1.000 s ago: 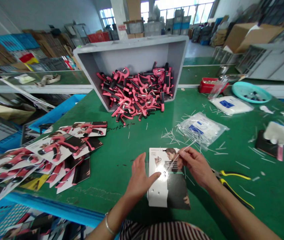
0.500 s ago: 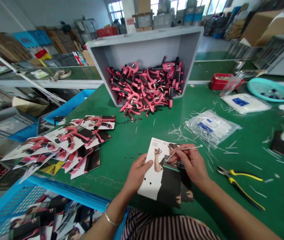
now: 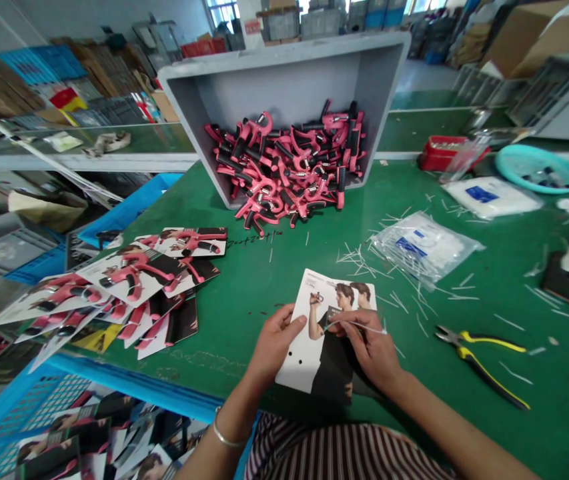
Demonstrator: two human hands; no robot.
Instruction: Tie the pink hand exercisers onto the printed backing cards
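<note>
**Printed card held at near edge of worktop, cable tie at its face**

Green worktop (image 3: 274, 293) carries everything in view. Largest item: grey plastic bin (image 3: 284, 87) tipped on its side at the far end, open mouth toward the person, holding a heap of pink-and-black hand grippers (image 3: 289, 170) that spills onto the worktop. Left of centre: fanned stack of finished cards (image 3: 129, 287), each with a pink gripper mounted on it. Right of centre: clear bag of white cable ties (image 3: 424, 247), with cut tie ends scattered around it. A second bag (image 3: 489, 198) lies farther right, near a teal dish (image 3: 539, 177) and a red tray (image 3: 439, 152). Yellow-handled cutters (image 3: 481, 363) lie flat, near the right forearm, not touched.

Printed backing card (image 3: 324, 327) sits at the near edge, lifted slightly on its left side. Left hand (image 3: 274, 347) grips the card's left edge, thumb on top, fingers curled beneath. Right hand (image 3: 371, 350) rests on the card's right half; thumb and forefinger are pinched closed on a thin white cable tie (image 3: 359, 325), which lies nearly level across the card's upper middle. Metal bangle (image 3: 221, 437) on the left wrist.
</note>
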